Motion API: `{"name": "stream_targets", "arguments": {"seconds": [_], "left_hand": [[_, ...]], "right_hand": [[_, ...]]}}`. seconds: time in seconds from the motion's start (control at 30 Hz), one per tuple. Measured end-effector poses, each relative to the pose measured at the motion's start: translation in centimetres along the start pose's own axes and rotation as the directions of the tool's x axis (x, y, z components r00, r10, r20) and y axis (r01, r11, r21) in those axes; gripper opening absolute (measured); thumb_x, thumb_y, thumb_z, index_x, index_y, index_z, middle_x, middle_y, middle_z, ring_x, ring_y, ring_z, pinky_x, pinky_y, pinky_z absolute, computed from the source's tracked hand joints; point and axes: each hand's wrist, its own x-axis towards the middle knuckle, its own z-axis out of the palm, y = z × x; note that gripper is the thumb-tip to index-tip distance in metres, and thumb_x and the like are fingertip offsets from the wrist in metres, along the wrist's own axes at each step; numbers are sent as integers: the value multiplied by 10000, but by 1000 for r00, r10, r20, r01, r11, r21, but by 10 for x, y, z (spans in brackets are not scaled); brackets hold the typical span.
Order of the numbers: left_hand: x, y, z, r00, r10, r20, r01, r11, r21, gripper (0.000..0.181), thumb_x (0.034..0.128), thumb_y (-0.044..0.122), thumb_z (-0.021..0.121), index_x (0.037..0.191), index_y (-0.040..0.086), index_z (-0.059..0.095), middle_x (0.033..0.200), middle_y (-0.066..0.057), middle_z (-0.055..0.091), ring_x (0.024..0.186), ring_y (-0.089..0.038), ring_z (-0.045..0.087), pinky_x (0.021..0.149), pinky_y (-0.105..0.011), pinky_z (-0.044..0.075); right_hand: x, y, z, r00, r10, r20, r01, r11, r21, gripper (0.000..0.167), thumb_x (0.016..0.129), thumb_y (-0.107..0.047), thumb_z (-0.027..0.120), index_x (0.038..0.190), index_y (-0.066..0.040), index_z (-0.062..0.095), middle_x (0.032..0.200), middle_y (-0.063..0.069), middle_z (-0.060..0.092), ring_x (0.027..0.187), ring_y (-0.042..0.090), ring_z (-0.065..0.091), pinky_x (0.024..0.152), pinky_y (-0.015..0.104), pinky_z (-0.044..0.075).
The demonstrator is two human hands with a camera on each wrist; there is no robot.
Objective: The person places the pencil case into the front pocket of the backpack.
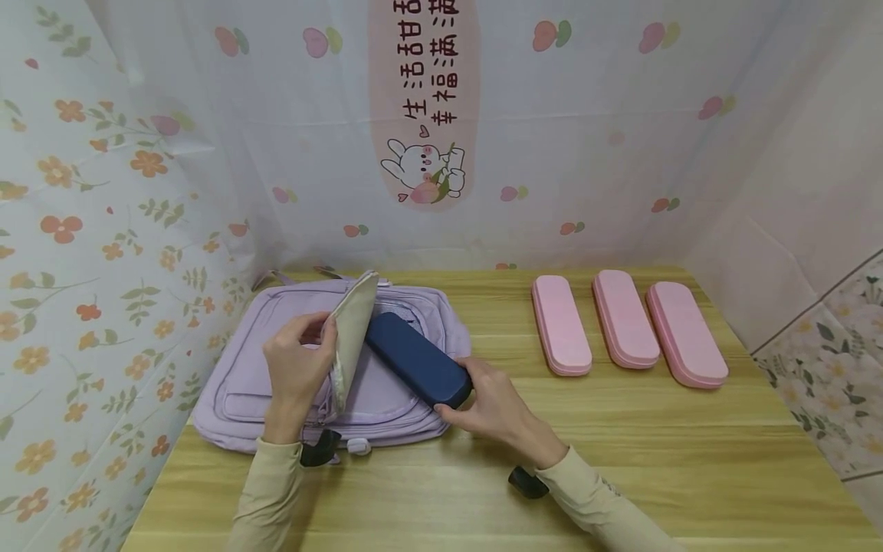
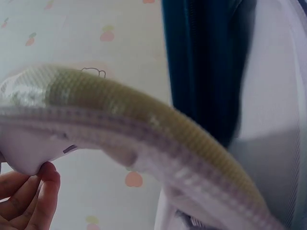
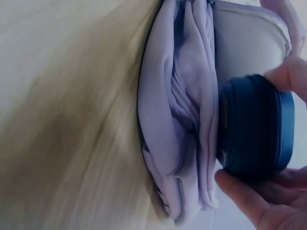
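A light purple backpack [image 1: 255, 360] lies flat on the wooden table. My left hand [image 1: 298, 364] pinches the edge of its unzipped front flap [image 1: 355, 330] and holds it raised, the pale lining facing right. In the left wrist view the fingers [image 2: 45, 191] grip the flap's fabric. With my right hand [image 1: 493, 402] I grip the near end of a dark blue zippered case [image 1: 417, 360], thumb on one side and fingers on the other. Its far end lies at the opening beside the flap. The right wrist view shows the case [image 3: 254, 129] end-on, close above the backpack's side [image 3: 163, 110].
Three pink cases, a left one [image 1: 562, 326], a middle one [image 1: 625, 318] and a right one [image 1: 686, 333], lie side by side at the table's right. Patterned curtains [image 1: 586, 138] stand behind and at the left. The wooden table [image 1: 441, 491] extends in front.
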Motion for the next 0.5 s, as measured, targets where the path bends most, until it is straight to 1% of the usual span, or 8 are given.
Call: {"name": "stream_targets", "arguments": {"seconds": [0.1,0.3,0.5], "left_hand": [[-1,1,1,1000,3,2,-3,1000,-2,66,832,-4,733,865,-26,785,735,-150,742,549,-276,674,601,-66,487],[-4,1,2,1000,-5,10,5,1000,3,68,835,3,734,871,-21,786,729,-140,740,551,-266,674,608,-52,471],[-4,1,2,1000,-1,9,1,1000,3,68,839,5,733,874,-20,786,735,-142,741,553,-269,676,609,-49,466]], "right_hand": [[2,-1,-1,999,0,34,0,1000,5,665,700,-393,854,1199,-6,643,1061,89,737,919,150,692,809,305,610],[5,1,-7,993,0,115,-4,999,39,678,716,-388,841,1240,-15,626,1111,79,728,964,152,682,848,321,598],[12,11,-13,974,-17,226,-8,994,108,691,743,-390,843,1290,-36,614,1162,66,722,993,135,673,864,317,590]]}}
